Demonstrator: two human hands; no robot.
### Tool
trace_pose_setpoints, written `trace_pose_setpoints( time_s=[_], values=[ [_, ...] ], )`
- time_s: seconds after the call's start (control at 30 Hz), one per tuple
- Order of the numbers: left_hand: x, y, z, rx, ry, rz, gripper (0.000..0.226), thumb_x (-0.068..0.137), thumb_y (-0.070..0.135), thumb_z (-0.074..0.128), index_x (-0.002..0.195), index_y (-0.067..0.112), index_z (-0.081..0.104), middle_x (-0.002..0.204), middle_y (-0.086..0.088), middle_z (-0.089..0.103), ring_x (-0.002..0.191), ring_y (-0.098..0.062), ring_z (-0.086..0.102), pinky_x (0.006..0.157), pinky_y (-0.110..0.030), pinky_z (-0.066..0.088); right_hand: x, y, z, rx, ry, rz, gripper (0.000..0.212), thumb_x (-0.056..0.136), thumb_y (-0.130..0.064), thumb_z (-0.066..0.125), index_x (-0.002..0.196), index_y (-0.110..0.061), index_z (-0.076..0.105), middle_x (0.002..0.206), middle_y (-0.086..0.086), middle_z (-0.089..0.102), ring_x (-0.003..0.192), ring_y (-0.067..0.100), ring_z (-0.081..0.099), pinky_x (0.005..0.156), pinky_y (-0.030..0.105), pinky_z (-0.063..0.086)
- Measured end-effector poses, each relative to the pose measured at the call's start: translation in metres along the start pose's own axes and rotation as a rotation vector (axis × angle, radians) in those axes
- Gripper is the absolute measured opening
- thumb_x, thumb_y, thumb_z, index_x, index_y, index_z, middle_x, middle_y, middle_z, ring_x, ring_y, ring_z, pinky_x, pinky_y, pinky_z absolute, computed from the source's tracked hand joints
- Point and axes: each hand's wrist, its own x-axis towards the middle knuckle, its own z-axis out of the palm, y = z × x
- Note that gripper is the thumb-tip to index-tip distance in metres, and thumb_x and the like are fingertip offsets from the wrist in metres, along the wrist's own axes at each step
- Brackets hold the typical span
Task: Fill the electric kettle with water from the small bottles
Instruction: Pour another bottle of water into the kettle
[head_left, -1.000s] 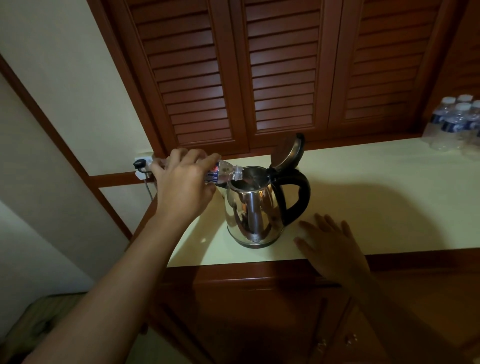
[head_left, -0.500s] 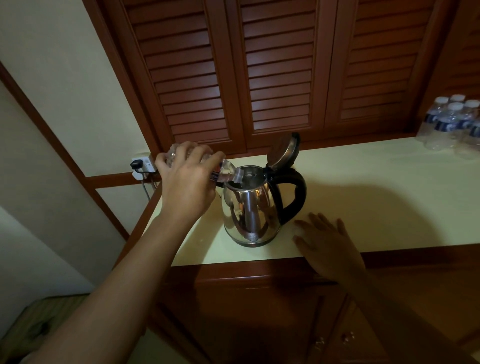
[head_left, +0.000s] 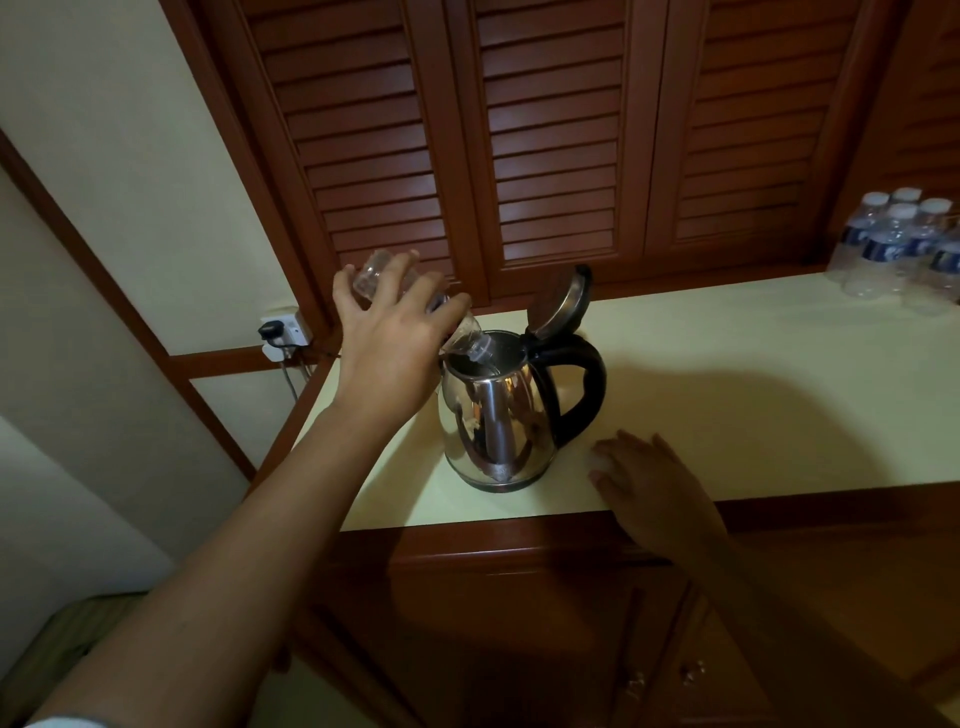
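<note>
A steel electric kettle (head_left: 493, 421) with a black handle stands near the front edge of the pale counter (head_left: 727, 395), its lid (head_left: 561, 301) hinged up. My left hand (head_left: 389, 343) grips a small clear bottle (head_left: 470, 340), tipped steeply with its base raised and its neck over the kettle's mouth. My right hand (head_left: 649, 488) rests flat on the counter's front edge, just right of the kettle, fingers straight.
Several small water bottles (head_left: 893, 249) stand at the counter's far right. Louvred wooden doors (head_left: 545, 156) rise behind the counter. A wall socket with a plug (head_left: 283, 332) and a cord sits left of it. Wooden cabinet fronts (head_left: 571, 623) lie below.
My left hand has tipped the bottle further, lifting its base higher while the neck stays over the kettle. My right hand has stayed on the counter edge.
</note>
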Motion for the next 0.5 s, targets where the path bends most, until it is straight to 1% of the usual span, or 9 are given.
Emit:
trace_pose_setpoints(
  time_s=[0.07, 0.13, 0.2, 0.27, 0.37, 0.4, 0.5],
  values=[
    [0.002, 0.001, -0.002, 0.006, 0.006, 0.036, 0.049, 0.087, 0.021, 0.060, 0.136, 0.028, 0.063, 0.146, -0.008, 0.058, 0.151, -0.038, 0.034, 0.111, -0.078, 0.021, 0.000, -0.001, -0.002, 0.011, 0.009, 0.002, 0.038, 0.103, -0.039, 0.049, 0.137, -0.024, 0.057, 0.146, 0.000, 0.055, 0.145, 0.014, 0.036, 0.124, 0.036, 0.010],
    [0.003, 0.000, -0.002, 0.019, 0.015, 0.072, 0.050, 0.086, 0.019, 0.070, 0.135, 0.028, 0.064, 0.145, -0.008, 0.058, 0.152, -0.039, 0.033, 0.112, -0.080, 0.019, -0.001, -0.001, -0.003, 0.022, 0.014, 0.003, 0.036, 0.103, -0.036, 0.051, 0.137, -0.024, 0.058, 0.146, -0.001, 0.056, 0.144, 0.014, 0.038, 0.124, 0.035, 0.011],
    [0.004, -0.001, -0.003, 0.028, 0.011, 0.095, 0.053, 0.084, 0.017, 0.076, 0.134, 0.028, 0.064, 0.145, -0.008, 0.058, 0.152, -0.039, 0.033, 0.112, -0.081, 0.017, -0.002, 0.001, -0.002, 0.022, 0.031, 0.005, 0.035, 0.102, -0.037, 0.053, 0.135, -0.025, 0.059, 0.145, -0.001, 0.057, 0.142, 0.014, 0.041, 0.124, 0.034, 0.011],
    [0.004, -0.001, -0.005, 0.041, 0.001, 0.114, 0.054, 0.083, 0.016, 0.075, 0.135, 0.028, 0.064, 0.145, -0.007, 0.058, 0.152, -0.039, 0.033, 0.112, -0.082, 0.016, -0.002, 0.002, 0.000, 0.029, 0.048, 0.006, 0.034, 0.102, -0.038, 0.054, 0.133, -0.026, 0.060, 0.143, -0.001, 0.058, 0.140, 0.014, 0.044, 0.123, 0.034, 0.012],
    [0.003, -0.003, -0.009, 0.063, -0.004, 0.110, 0.051, 0.085, 0.019, 0.061, 0.135, 0.028, 0.064, 0.145, -0.008, 0.058, 0.152, -0.040, 0.034, 0.111, -0.082, 0.017, -0.001, 0.003, 0.002, 0.021, 0.050, 0.008, 0.035, 0.101, -0.040, 0.053, 0.133, -0.027, 0.060, 0.142, -0.003, 0.059, 0.137, 0.015, 0.046, 0.122, 0.034, 0.015],
    [0.002, -0.004, -0.010, 0.066, -0.005, 0.100, 0.052, 0.084, 0.020, 0.060, 0.135, 0.028, 0.064, 0.146, -0.009, 0.058, 0.151, -0.040, 0.034, 0.111, -0.082, 0.017, -0.001, 0.004, 0.002, 0.018, 0.052, 0.007, 0.036, 0.101, -0.040, 0.053, 0.133, -0.027, 0.060, 0.142, -0.003, 0.059, 0.138, 0.015, 0.046, 0.122, 0.035, 0.016],
    [0.000, -0.006, -0.012, 0.084, -0.017, 0.108, 0.055, 0.080, 0.014, 0.070, 0.133, 0.028, 0.065, 0.145, -0.008, 0.058, 0.150, -0.040, 0.036, 0.111, -0.083, 0.016, -0.002, 0.002, 0.001, 0.023, 0.057, 0.015, 0.036, 0.101, -0.040, 0.053, 0.134, -0.027, 0.060, 0.142, -0.003, 0.059, 0.138, 0.016, 0.045, 0.122, 0.035, 0.017]
  ],
)
